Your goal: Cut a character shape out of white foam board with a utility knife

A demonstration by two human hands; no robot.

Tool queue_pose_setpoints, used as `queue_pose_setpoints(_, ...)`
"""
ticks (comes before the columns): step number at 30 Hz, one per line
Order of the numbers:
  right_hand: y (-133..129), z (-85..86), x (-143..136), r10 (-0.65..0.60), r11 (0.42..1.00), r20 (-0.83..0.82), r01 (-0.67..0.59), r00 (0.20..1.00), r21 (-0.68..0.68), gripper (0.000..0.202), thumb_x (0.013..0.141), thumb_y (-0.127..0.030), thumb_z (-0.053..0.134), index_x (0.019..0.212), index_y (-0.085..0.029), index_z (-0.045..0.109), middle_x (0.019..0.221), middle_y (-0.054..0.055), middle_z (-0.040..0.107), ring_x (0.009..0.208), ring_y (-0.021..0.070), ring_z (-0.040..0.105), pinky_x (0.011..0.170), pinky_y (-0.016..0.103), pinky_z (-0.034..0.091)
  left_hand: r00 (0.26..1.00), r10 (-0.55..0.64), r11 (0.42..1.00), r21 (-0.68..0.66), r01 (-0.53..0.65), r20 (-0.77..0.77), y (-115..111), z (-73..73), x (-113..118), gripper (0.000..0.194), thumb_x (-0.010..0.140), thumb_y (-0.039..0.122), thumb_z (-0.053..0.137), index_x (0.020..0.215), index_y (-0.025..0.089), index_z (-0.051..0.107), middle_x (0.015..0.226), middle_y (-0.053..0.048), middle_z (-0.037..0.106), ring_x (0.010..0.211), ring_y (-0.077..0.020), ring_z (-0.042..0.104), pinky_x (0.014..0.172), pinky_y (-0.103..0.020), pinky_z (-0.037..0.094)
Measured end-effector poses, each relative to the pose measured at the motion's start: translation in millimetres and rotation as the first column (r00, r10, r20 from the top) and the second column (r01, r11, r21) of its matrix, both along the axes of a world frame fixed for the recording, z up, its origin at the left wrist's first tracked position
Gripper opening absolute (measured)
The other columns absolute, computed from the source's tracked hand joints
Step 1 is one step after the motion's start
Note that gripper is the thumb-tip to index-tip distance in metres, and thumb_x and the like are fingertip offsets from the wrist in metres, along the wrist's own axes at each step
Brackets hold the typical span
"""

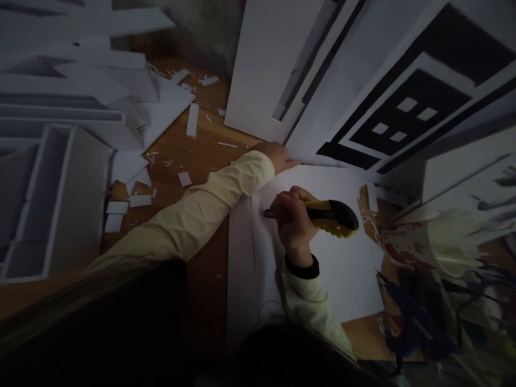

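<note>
My right hand (296, 215) is wrapped round a yellow and black utility knife (332, 217). Its metal tip sticks out on the left side of my fist, over a white foam board sheet (322, 279). A thin straight line, a cut or a seam, runs lengthwise near the sheet's left side and marks off a narrow strip (242, 279). At the far end of the sheet my left hand (278, 157) lies pressed down, with at least one finger stretched to the right; its other fingers are partly hidden. Whether the blade touches the board cannot be made out.
White board structures (80, 177) stand on the left. Scraps (192, 119) litter the wooden table (209, 236). Tall white panels with black shapes (411, 107) rise at the back right. To the right are a white tub (447, 242) and a blue glue gun (415, 322).
</note>
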State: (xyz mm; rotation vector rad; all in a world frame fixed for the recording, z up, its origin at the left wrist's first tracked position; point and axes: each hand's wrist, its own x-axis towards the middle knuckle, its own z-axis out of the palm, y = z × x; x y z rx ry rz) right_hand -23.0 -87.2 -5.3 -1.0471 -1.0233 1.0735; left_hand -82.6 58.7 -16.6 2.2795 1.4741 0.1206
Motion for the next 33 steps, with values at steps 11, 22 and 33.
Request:
queue_pose_setpoints(11, -5.1, 2.1, 0.9, 0.019, 0.999, -0.023, -0.018, 1.0, 0.027, 0.036, 0.072, -0.015, 0.058, 0.047, -0.022, 0.031, 0.044, -0.009, 0.025, 0.041, 0.0064, 0.026, 0.043, 0.024, 0.021, 1.0, 0.017, 0.999, -0.029, -0.017, 0.018, -0.5, -1.4, 0.6, 0.067, 0.091, 0.066, 0.039, 0.118, 0.012, 0.069, 0.116, -0.016, 0.067, 0.11, -0.0313, 0.059, 0.093, -0.035, 0.042)
queue_pose_setpoints(22, -18.0, -0.4, 4.9, -0.037, 0.999, 0.073, 0.035, 0.997, 0.033, 0.035, 0.073, -0.02, 0.057, 0.048, -0.023, 0.032, 0.046, -0.009, 0.025, 0.043, 0.0078, 0.027, 0.045, 0.026, 0.023, 1.0, 0.01, 1.0, 0.012, -0.01, 0.005, -1.7, -3.0, 1.8, 0.068, 0.092, 0.064, 0.037, 0.118, 0.01, 0.069, 0.116, -0.018, 0.067, 0.111, -0.0318, 0.06, 0.092, -0.035, 0.042)
queue_pose_setpoints(33, -27.3, -2.8, 8.1, 0.001, 0.998, -0.027, 0.0, 1.0, 0.058, 0.038, 0.077, -0.019, 0.061, 0.051, -0.022, 0.034, 0.048, -0.008, 0.031, 0.046, 0.0083, 0.031, 0.05, 0.026, 0.031, 1.0, 0.009, 1.0, -0.006, -0.009, 0.023, 1.4, -6.8, 2.2, 0.069, 0.092, 0.065, 0.035, 0.118, 0.011, 0.07, 0.118, -0.019, 0.067, 0.111, -0.0338, 0.06, 0.093, -0.038, 0.042)
